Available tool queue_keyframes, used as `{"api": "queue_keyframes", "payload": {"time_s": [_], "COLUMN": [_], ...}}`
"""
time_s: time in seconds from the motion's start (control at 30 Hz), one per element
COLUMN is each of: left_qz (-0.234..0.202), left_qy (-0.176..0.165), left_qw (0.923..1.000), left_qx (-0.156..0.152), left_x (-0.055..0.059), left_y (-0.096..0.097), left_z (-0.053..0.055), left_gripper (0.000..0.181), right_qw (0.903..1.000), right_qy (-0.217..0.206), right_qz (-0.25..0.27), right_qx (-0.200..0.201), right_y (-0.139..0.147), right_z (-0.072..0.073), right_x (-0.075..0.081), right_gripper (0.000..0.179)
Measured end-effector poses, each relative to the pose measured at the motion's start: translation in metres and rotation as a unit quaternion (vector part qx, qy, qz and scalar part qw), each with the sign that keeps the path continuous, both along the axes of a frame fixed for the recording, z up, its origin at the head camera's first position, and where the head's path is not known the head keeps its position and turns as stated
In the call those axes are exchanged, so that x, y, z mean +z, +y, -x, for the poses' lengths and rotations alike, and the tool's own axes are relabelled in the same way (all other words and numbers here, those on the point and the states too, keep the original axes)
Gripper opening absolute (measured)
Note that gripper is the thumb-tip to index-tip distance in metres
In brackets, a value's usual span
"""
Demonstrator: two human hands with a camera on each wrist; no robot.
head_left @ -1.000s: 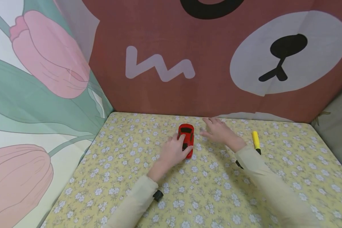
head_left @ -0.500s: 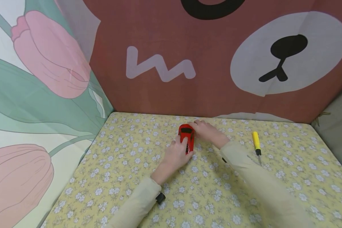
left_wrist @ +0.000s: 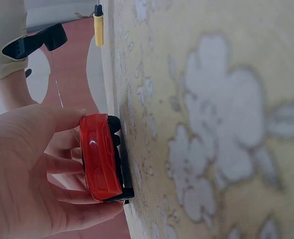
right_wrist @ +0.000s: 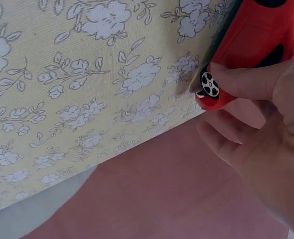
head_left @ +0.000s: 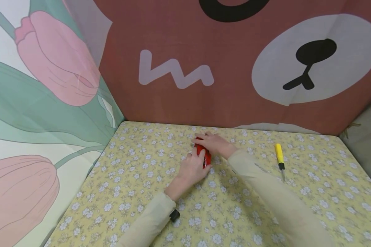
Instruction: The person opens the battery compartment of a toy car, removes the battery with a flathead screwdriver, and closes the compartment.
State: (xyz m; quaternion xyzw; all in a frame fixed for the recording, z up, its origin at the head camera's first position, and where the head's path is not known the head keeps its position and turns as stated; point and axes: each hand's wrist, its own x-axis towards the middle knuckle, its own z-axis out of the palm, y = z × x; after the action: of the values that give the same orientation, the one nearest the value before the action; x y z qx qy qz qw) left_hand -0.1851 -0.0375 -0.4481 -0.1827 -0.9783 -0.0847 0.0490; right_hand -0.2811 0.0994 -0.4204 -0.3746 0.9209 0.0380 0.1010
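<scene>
A red toy car [head_left: 207, 159] stands on the flowered tabletop, its far part mostly covered by fingers in the head view. My left hand [head_left: 191, 168] grips the near end; in the left wrist view its thumb and fingers lie on either side of the red body [left_wrist: 100, 154], with the dark wheels toward the table. Over the far end reaches my right hand [head_left: 215, 143]. The right wrist view shows its thumb against the car's side by a black-and-silver wheel [right_wrist: 210, 83], its other fingers bent around the end.
A screwdriver [head_left: 279, 155] with a yellow and black handle lies on the table [head_left: 321, 178] at the right. Behind the table hangs a reddish-brown cloth [head_left: 179, 106] with a bear face. A tulip-print cloth [head_left: 62, 61] borders the left side.
My right hand has moved left from beside the car to its far end and now holds it there. The far end has turned slightly left. My left hand keeps its grip.
</scene>
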Motion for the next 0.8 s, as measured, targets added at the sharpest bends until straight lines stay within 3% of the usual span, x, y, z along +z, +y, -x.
{"api": "queue_keyframes", "payload": {"time_s": [0.17,0.5,0.8], "left_qz": [-0.011,-0.042,-0.038], "left_qy": [-0.010,-0.025,-0.027], "left_qw": [0.9999,0.9988,0.9989], "left_qx": [-0.001,-0.003,0.005], "left_x": [0.000,0.000,0.001], "left_y": [0.000,-0.006,-0.018], "left_z": [0.000,0.003,0.010], "left_gripper": [0.064,0.058,0.057], "right_qw": [0.9998,0.9966,0.9927], "right_qy": [0.007,-0.026,-0.051], "right_qz": [-0.021,-0.043,-0.029], "right_qx": [0.003,-0.065,-0.105], "right_y": [-0.003,0.002,0.016], "right_z": [0.000,0.003,0.005], "right_x": [0.000,0.008,0.008], "right_gripper": [0.068,0.063,0.067]}}
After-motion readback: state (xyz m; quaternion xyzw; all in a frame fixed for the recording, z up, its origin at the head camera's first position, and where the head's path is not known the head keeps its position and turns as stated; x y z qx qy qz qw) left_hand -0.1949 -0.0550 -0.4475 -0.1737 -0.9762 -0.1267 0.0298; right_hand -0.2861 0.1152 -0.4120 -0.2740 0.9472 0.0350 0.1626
